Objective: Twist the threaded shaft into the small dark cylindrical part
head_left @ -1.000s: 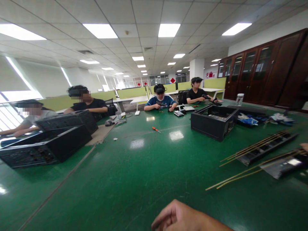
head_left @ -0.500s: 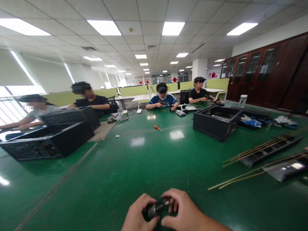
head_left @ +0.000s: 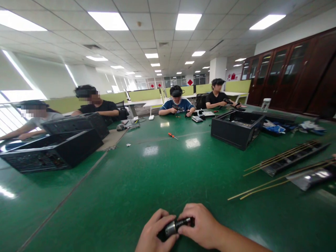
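At the bottom edge of the head view my left hand (head_left: 154,233) is wrapped round a small dark tool with a metal collar (head_left: 175,225). My right hand (head_left: 202,225) pinches the tool's thin tip from the right, fingers closed on it. Both hands hover just above the green table (head_left: 157,182) near its front edge. The tool's body is mostly hidden under my fingers.
Black computer cases lie at left (head_left: 52,150) and at right centre (head_left: 237,127). Black panels with thin bamboo sticks (head_left: 286,161) lie at right. An orange screwdriver (head_left: 172,135) lies mid-table. Several people sit along the far and left sides, working.
One second ago only my right hand showed at the bottom edge. Since then my left hand has come into view and both hands hold the small tool; the camera tilted slightly.
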Available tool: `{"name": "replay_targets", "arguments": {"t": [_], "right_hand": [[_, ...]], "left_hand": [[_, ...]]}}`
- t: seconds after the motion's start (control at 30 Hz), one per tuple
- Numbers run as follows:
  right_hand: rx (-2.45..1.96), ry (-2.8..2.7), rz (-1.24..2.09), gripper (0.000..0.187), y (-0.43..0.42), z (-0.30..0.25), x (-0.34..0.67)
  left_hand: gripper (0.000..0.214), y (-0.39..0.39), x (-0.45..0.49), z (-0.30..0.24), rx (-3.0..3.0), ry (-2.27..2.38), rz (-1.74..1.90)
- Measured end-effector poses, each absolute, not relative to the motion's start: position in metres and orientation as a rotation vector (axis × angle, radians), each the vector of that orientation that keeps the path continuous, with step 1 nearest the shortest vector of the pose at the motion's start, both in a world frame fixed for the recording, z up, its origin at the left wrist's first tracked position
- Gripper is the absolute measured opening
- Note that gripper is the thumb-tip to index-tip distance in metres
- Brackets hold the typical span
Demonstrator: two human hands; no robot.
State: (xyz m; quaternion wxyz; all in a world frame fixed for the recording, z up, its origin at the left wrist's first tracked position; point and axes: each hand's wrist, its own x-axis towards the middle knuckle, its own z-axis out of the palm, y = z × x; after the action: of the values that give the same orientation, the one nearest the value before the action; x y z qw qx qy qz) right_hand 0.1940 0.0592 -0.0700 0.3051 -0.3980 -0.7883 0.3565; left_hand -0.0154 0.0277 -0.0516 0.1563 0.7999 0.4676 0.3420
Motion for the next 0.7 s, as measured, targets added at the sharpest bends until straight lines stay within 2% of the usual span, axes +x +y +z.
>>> {"name": "replay_targets", "arguments": {"t": [0.3, 0.5, 0.7], "right_hand": [[-0.988, -2.119, 0.938, 0.01, 0.059, -0.072, 0.196], [-0.99, -2.05, 0.959, 0.011, 0.061, -0.077, 0.195], [-1.012, -2.042, 0.971, 0.013, 0.062, -0.077, 0.197]], "left_hand": [[0.026, 0.026, -0.016, -0.052, 2.355, 1.317, 0.974], [0.037, 0.04, -0.026, -0.073, 2.478, 1.152, 1.104], [0.027, 0.05, -0.024, -0.078, 2.462, 1.092, 1.107]]}}
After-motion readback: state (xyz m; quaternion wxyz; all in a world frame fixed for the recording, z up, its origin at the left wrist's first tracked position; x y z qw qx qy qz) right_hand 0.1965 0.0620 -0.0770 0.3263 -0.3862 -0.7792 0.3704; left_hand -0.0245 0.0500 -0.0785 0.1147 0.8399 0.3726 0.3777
